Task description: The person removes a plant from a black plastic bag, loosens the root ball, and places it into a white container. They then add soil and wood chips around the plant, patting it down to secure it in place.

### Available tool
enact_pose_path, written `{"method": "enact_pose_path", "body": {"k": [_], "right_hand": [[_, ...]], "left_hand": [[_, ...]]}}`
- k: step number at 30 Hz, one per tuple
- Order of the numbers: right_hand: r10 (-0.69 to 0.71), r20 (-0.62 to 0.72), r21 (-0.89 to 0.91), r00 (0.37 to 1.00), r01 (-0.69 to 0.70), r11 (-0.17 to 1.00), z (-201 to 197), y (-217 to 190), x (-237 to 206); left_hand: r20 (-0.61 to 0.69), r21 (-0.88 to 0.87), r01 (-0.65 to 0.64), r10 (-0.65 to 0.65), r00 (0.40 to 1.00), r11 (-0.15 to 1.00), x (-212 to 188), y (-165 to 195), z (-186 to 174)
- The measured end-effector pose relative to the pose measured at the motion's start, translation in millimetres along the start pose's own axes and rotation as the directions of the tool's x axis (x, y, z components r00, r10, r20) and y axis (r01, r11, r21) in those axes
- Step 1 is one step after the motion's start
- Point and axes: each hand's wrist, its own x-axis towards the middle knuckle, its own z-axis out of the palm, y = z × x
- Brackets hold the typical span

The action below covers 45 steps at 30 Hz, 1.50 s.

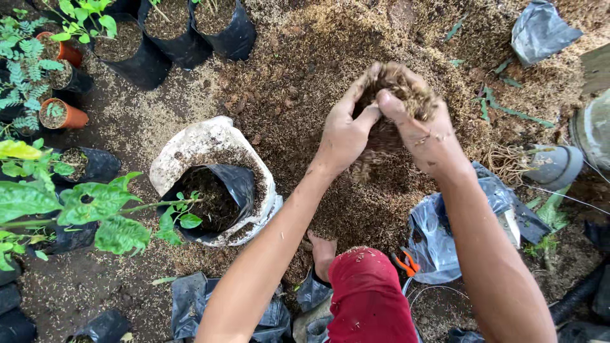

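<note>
Both hands cupped together, left hand [343,133] and right hand [422,130], fingers curled around a scoop of husky soil mix [397,92] lifted above the heap [356,203]. We'd keep palms sealed so nothing sifts through. Down-left of our fingers: one white sack [203,143] lined with a black bag; two orange pots [63,114].

Single head-mounted view, no second camera to overlap with. Looks almost straight down from above the person's own red-clad knee [368,298], facing forward over the ground. Close range: both forearms enter from the bottom edge, and the cupped left hand [343,130] and right hand [422,130] sit just above frame centre. Frame spans from the white sack lined with a black plastic bag [213,181] at left to the grey plastic sheet [438,235] at right.
</note>
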Motion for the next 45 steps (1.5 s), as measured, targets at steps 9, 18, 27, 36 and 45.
{"method": "enact_pose_path", "body": {"k": [9, 18, 27, 36, 45], "right_hand": [[0.544, -0.250, -0.476, 0.801, -0.591, 0.652, 7.7, 87.3, -5.3], [0.675, -0.270, -0.522, 0.687, -0.693, 0.497, -18.6, 183.0, -30.6], [0.708, -0.469, 0.440, 0.529, -0.555, 0.706, 14.3, 90.9, 1.1], [0.727, -0.493, 0.646, 0.478, -0.358, 0.674, 74.1, 78.6, 32.8], [0.674, -0.468, 0.629, 0.572, -0.320, 0.708, 70.5, 103.4, 42.3]], "left_hand": [[-0.133, 0.807, 0.449, -0.623, 0.771, 0.383, -54.3, -67.2, -33.6], [-0.343, 0.577, 0.743, -0.726, 0.596, 0.338, -153.1, -169.0, -93.6], [-0.289, 0.728, 0.533, -0.513, 0.809, 0.430, -56.3, -162.4, -58.3], [-0.255, 0.712, 0.461, -0.417, 0.873, 0.529, 22.1, -191.6, -15.9], [-0.310, 0.673, 0.519, -0.435, 0.845, 0.527, 11.3, -212.6, -25.9]]}}
